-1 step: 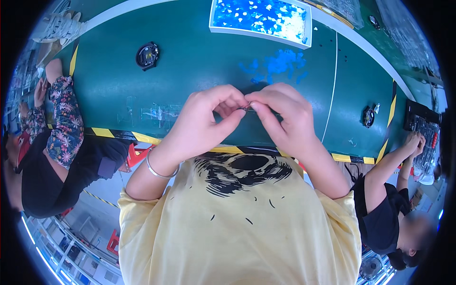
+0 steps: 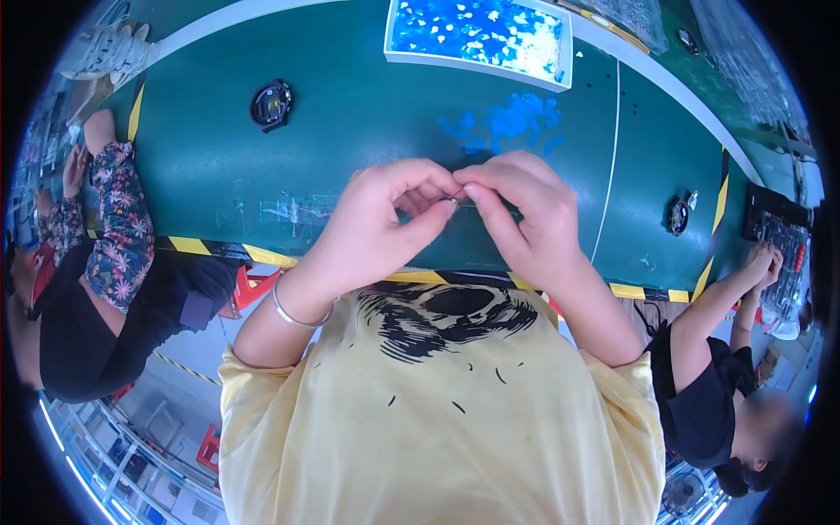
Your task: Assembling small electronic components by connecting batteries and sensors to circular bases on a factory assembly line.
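Close together over the near part of the green table (image 2: 350, 131), my two hands meet at the fingertips. My left hand (image 2: 381, 214) is closed in a pinch around a tiny dark part (image 2: 452, 200) with a shiny spot. Thumb and forefinger of my right hand (image 2: 525, 210) are pressed together right beside it; what they grip is too small to make out. Most of the dark part is hidden by the fingers. Beyond my left hand, a round black watch-like case (image 2: 271, 105) lies on the table.
A white-rimmed tray (image 2: 477, 66) with blue and white contents stands at the far side, with blue patches (image 2: 507, 121) before it. Another round black case (image 2: 677, 215) lies to the right. Co-workers' arms show at left (image 2: 118, 219) and right (image 2: 722, 293). Striped tape (image 2: 420, 276) edges the table.
Both hands keep their pinch, with only a very slight shift of the fingertips to the right. Nothing has been taken up or let go.
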